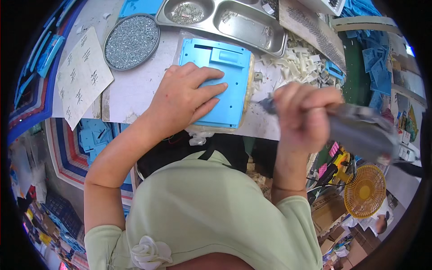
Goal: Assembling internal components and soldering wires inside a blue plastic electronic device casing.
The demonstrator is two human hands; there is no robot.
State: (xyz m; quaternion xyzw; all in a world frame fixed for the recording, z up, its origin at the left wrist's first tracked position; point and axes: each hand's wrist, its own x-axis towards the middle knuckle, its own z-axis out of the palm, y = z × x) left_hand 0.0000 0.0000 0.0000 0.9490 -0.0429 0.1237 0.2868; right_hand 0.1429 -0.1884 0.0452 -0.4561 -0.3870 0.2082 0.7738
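While the left hand (184,92) lay palm down over it, the blue plastic panel (235,90) sat at the near edge of the tabletop (135,87), roughly in front of the person's chest, on a yellowish pad that stuck out along its right side. Left hand: fingers loosely spread, flat on the panel, gripping nothing visible. Right hand (303,112): wrapped around a grey power screwdriver (360,132), partly blurred, held nearly level just right of the panel, bit pointing left toward its right edge; contact between bit and pad, cannot tell. A small metal piece (258,76) lay just beside the panel's right edge. Beyond the panel stood a steel tray (215,14) with compartments, some holding small metal parts. Left of the tray, a round dish (106,55) was full of silvery screws; a paper sheet (83,74) with dark handwriting lay left of that. Right of the panel: a heap of white plastic pieces (297,63), and behind it a board (310,24) covered in rows of small dark parts. Lower left, below tabletop level, a striped bag (65,157) held more blue pieces (95,139). Far lower right: a yellow fan (365,191).
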